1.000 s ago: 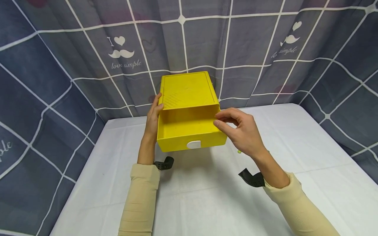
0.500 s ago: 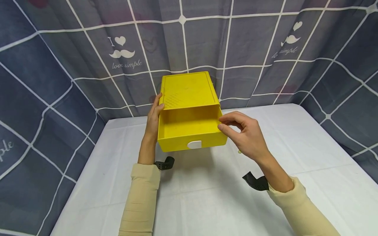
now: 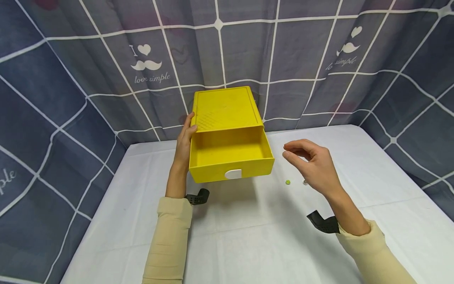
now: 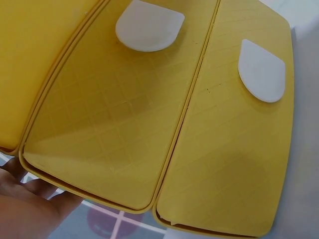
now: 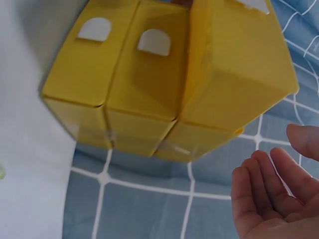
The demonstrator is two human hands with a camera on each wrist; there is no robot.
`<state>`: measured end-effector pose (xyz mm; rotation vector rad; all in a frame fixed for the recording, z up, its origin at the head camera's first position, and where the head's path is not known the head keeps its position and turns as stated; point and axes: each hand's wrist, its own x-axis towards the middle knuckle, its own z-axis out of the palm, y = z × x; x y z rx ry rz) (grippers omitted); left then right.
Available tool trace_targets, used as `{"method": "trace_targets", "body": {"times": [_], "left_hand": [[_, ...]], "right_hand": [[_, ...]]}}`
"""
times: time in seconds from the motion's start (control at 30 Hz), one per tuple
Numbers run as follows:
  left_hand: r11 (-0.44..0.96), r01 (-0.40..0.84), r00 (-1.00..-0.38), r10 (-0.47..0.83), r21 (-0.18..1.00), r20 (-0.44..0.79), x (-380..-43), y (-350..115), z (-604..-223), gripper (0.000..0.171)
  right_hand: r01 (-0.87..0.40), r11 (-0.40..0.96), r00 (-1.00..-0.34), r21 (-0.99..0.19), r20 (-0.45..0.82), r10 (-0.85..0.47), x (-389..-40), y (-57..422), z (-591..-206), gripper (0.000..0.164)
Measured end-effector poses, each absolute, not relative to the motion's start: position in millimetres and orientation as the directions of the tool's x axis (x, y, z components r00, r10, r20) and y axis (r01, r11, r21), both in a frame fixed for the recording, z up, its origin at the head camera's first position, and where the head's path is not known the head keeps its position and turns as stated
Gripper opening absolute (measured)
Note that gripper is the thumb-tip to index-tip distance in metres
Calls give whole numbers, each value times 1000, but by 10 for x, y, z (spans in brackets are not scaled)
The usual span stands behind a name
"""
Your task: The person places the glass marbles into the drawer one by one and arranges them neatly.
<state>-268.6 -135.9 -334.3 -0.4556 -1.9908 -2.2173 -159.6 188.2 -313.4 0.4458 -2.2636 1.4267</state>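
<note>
A yellow three-drawer unit (image 3: 227, 106) stands at the back of the table, its top drawer (image 3: 230, 171) pulled out and bare inside. My left hand (image 3: 182, 146) holds the unit's left side near the top, thumb at the front edge; in the left wrist view its fingers (image 4: 35, 189) lie partly hidden behind the frame. To the right of the drawer and apart from it, my right hand (image 3: 312, 161) hovers with nothing in it. Its fingers are loosely bent, the thumb separate from them. The two lower drawers (image 5: 149, 74) are closed, each with a white pull tab.
A small green piece (image 3: 288, 182) and a small silvery piece (image 3: 305, 182) lie on the white tablecloth (image 3: 230, 244) below my right hand. Behind and beside the table hangs a grey-blue checked curtain (image 3: 244, 47).
My right hand has moved right, away from the drawer's right wall, uncovering the small pieces on the table. The left hand and the drawer unit have stayed still.
</note>
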Motion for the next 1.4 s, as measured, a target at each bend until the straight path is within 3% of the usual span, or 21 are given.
{"method": "trace_targets", "body": {"times": [0.4,1.4], "left_hand": [[-117,290,-948,100,950,302,-2689,-1361,-3344,61],[-108,299,-946,100,948,309,-2700,-1356,-3346,62]], "right_hand": [[-409,516,-891,-752,451,-49,-1557,2116,-3342,20],[-337,602,-920,-724,389,-47,-1440,2485,-3754,23]]}}
